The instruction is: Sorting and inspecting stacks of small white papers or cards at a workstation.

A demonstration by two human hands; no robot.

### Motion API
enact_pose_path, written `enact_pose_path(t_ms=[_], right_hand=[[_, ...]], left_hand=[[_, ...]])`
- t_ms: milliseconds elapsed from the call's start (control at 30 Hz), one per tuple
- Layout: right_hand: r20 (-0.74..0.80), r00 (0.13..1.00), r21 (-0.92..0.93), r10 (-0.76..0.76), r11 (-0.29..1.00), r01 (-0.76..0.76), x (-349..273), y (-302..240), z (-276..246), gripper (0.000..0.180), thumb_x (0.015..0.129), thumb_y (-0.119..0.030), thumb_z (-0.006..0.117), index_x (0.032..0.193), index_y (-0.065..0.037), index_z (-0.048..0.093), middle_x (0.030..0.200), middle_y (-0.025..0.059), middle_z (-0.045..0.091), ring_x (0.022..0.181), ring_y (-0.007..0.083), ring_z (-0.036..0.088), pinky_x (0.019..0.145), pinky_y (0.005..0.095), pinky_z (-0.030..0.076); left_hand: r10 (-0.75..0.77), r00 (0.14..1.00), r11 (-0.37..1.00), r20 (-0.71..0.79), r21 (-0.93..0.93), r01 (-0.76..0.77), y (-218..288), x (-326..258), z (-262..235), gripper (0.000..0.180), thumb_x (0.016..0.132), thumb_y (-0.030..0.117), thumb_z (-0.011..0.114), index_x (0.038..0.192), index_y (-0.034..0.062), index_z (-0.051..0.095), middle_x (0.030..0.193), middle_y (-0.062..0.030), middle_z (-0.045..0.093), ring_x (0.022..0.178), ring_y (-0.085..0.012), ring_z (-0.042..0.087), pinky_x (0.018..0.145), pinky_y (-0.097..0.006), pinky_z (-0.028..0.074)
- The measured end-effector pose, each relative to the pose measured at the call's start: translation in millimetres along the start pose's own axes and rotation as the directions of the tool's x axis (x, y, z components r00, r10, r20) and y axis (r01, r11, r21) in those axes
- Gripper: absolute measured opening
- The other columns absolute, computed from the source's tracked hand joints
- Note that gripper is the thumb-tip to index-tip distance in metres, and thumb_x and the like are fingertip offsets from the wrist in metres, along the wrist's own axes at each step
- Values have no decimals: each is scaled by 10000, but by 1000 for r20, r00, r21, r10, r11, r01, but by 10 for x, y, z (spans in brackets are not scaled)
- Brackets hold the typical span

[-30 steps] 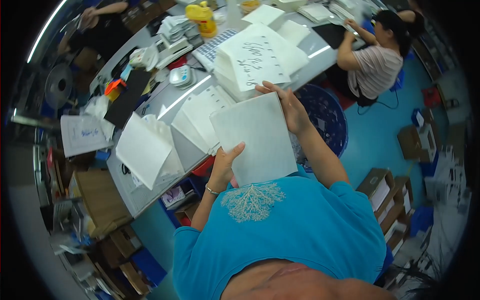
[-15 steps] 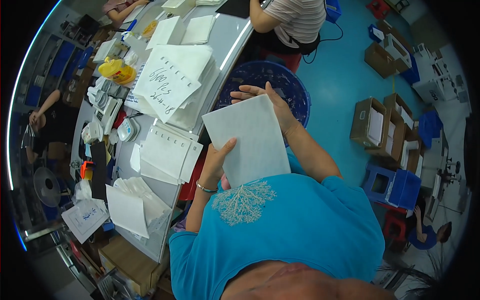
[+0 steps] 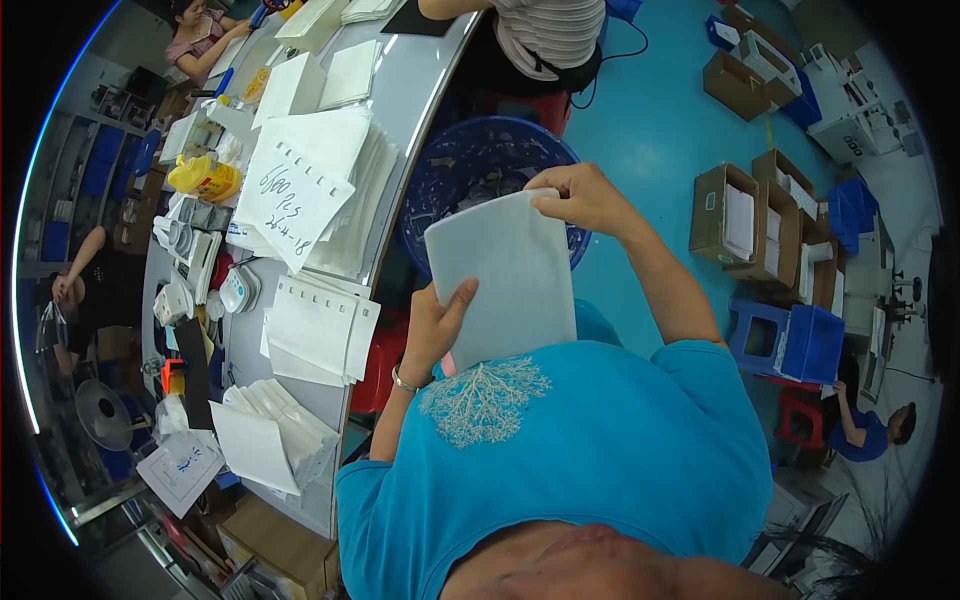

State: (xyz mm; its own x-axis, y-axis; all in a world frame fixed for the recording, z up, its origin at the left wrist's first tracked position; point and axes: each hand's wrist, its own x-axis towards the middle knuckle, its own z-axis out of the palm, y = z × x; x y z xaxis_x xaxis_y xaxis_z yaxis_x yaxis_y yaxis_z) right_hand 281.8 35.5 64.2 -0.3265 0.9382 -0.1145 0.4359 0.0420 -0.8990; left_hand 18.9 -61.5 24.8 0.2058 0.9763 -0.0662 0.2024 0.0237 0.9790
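Observation:
Before my chest is a rectangular white sheet stack [image 3: 505,280], tilted over the blue bin; how many sheets it has I cannot tell. My left hand [image 3: 437,325] grips its left edge, thumb flat on the front face and fingers hidden behind. At the upper right corner, my right hand [image 3: 582,200] pinches the edge between thumb and curled fingers. Below it, a large round blue bin [image 3: 408,200] holds dark and pale scraps. Left of my hands, white sheets with a row of punched holes [image 3: 315,335] lie near the table edge.
On the grey table [image 3: 425,60] stand a tall sheet pile with handwriting [image 3: 300,195], a yellow bottle [image 3: 205,178] and a fanned white pile [image 3: 265,440]. A seated co-worker [image 3: 545,40] is beyond the bin. Cardboard boxes [image 3: 722,215] and a blue step stool [image 3: 755,335] stand right.
My right hand has gone from open fingers behind the stack to a pinch on its upper right corner. The top edge now looks curved. The view has shifted slightly.

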Motion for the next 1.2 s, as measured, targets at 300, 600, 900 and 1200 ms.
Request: enact_pose_path(t_ms=[300,600,900,1200], right_hand=[[-120,992,-242,-45,970,15,42,-64,209,282,739,-218,611,944,-44,698,777,121,684,704,207,661,679,299,511],[140,990,286,-17,958,-24,184,-26,134,304,880,-190,638,1129,-17,636,936,78,686,760,110,625,665,236,497],[-198,959,-43,-202,979,197,106,-85,485,231,880,-61,579,1090,-86,672,965,77,677,742,135,613,668,245,491],[-275,893,-147,-357,933,329,60,-23,587,223,887,-47,590,1097,-66,662,1086,90,660,921,171,644,724,252,530]], left_hand=[[257,966,897,32,365,-251,169,-11,-27,300,962,245,536,948,-38,635,561,-121,591,468,-198,594,439,-305,410],[-204,979,943,24,-265,203,-86,74,-323,392,943,310,578,1128,-35,590,1031,-78,644,906,-157,614,778,-263,481],[-374,925,559,72,-778,286,-205,117,-352,675,964,558,351,1371,20,382,1315,-136,498,1180,-238,516,938,-352,467],[-312,930,386,194,-868,311,-388,164,-367,607,987,515,313,1348,39,425,1290,-125,526,1158,-209,535,929,-346,477]])
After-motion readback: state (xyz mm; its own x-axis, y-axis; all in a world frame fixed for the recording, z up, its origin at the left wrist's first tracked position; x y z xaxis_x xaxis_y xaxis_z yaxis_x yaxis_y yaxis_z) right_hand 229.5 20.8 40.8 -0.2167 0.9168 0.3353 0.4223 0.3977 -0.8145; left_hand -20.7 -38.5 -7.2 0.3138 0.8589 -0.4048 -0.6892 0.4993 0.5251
